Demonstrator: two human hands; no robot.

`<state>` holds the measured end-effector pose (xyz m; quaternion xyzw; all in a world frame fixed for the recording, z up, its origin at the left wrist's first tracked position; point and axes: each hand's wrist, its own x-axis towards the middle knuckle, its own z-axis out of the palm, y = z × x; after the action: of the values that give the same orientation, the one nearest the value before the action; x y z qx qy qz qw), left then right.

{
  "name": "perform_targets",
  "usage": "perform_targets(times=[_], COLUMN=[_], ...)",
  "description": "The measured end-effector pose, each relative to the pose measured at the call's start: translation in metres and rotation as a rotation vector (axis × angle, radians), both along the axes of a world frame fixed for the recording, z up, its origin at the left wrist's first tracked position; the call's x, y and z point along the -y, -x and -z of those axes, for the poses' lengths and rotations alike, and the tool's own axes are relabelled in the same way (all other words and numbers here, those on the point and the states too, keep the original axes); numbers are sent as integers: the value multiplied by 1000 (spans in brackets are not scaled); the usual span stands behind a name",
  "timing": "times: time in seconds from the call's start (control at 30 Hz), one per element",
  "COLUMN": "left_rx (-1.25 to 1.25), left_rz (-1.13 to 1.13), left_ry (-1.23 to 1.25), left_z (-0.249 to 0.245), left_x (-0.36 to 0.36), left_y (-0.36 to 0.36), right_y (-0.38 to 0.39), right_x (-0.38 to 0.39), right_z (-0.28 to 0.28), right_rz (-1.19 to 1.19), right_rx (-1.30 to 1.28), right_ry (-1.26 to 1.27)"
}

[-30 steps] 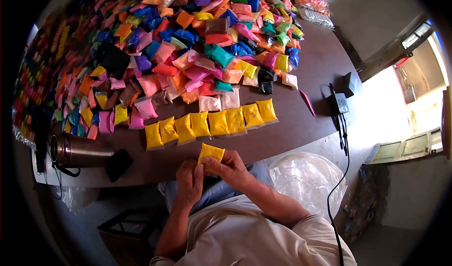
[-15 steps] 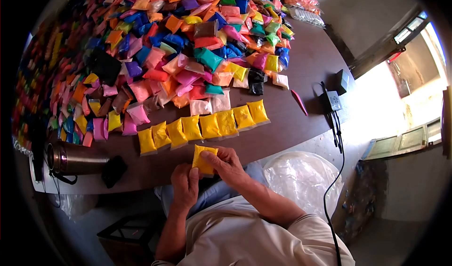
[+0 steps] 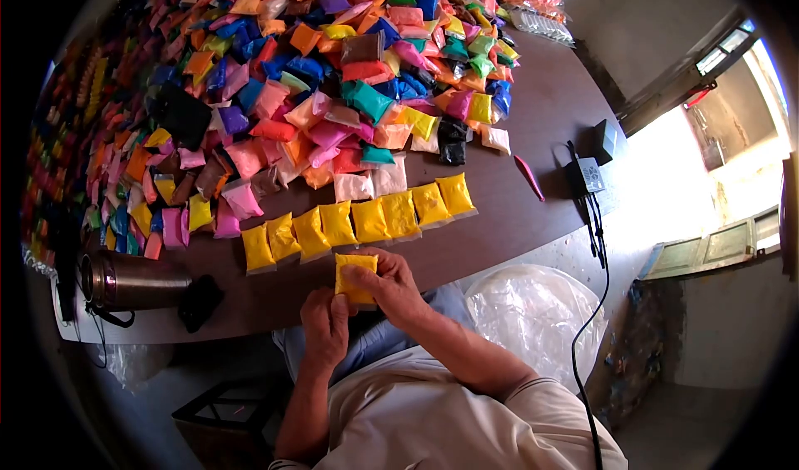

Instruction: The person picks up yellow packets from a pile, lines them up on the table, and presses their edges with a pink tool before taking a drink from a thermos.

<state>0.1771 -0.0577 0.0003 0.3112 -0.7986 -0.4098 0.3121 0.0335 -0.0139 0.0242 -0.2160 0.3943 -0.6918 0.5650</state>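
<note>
A small yellow packet (image 3: 353,263) is held up in front of my body, just off the table's front edge. My right hand (image 3: 391,287) grips it from the right, the thumb pressed across its face. From the lower left, my left hand (image 3: 326,320) pinches its bottom corner between thumb and fingers. Beyond the hands, a slanting row of several yellow packets (image 3: 336,223) lies side by side on the table. Two pale pink packets (image 3: 354,188) lie just behind that row.
A big heap of coloured packets (image 3: 291,74) covers the back and left of the brown table (image 3: 541,95). A steel flask (image 3: 137,280) lies at the left front. To the right are a pink tool (image 3: 529,178) and a power adapter (image 3: 588,176) with a black cable.
The yellow packet and my right hand have shifted slightly left and up. My right thumb has slid lower over the packet. The row on the table stays as it was.
</note>
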Motion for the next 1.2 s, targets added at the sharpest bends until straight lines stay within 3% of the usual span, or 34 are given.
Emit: perform_targets(times=[0.17,0.3,0.47,0.57,0.73,0.8,0.87,0.97,1.03,1.07,1.13,1.2], left_rx=[16,24,-43,-30,8,9,-56,-1,-4,-5,9,24], left_rz=[8,11,-33,-42,-48,-49,-43,-32,-36,-37,-44,-52], left_ry=[20,67,-90,-6,64,80,-164,-50,0,50,83,116], left_z=[-2,1,-2,1,-1,-2,-6,-8,-8,-8,-2,1], left_x=[-1,0,-4,-3,-6,-6,-6,-4,-4,-4,-3,-4], left_y=[1,0,2,4,6,7,7,8,10,12,12,12], right_y=[0,-3,4,1,5,20,54,111,157,174,200,208], right_x=[2,4,-4,-13,-22,-28,-35,-39,-48,-52,-55,-53], right_z=[-4,2,-6,3,2,-10,-14,-26,-23,-23,-24,-17], right_rz=[42,94,-122,-217,-165,7,179,548,645,646,568,579], right_rx=[-29,-57,25,-90,-95,-265,-422,-637,-817,-821,-1098,-1059], right_ry=[-102,-27,-59,77,65,-96,-115,-125,-336,-335,-570,-549])
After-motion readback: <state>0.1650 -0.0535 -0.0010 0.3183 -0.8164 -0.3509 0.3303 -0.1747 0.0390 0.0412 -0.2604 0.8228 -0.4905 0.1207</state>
